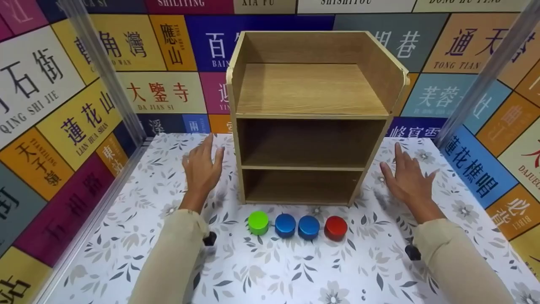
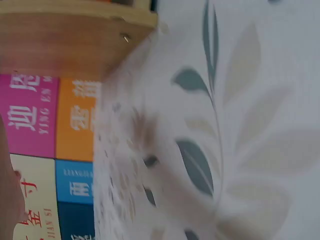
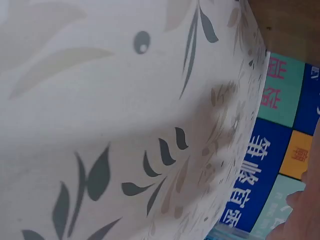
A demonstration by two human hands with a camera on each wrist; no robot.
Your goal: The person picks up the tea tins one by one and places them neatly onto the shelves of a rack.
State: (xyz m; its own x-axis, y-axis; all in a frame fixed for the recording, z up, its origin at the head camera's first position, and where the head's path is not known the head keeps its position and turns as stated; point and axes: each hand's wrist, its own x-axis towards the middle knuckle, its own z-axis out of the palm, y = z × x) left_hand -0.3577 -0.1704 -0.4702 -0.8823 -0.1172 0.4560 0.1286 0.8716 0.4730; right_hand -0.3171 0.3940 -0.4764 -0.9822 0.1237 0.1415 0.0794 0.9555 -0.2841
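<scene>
Head: I see the wooden shelf (image 1: 312, 88) upright on the leaf-patterned tabletop (image 1: 236, 278), between the hands. Light-brown grain, pale front edges; top deck walled at back and sides, two shadowed compartments beneath. Left hand (image 1: 201, 169) is beside it, not touching, fingers extended, thumb apart. Right hand (image 1: 407, 179) is near the opposite side, also clear of the wood, fingers spread. In front of the shelf, a row: green disc (image 1: 258, 222), two blue discs (image 1: 285, 226), red disc (image 1: 336, 228).

Left wrist: shelf's side at upper left, small shiny spot in the wood. Finger pose: I cannot tell here.

Right wrist: shelf's side, darker brown, at upper right; hand partly visible at lower right.
</scene>
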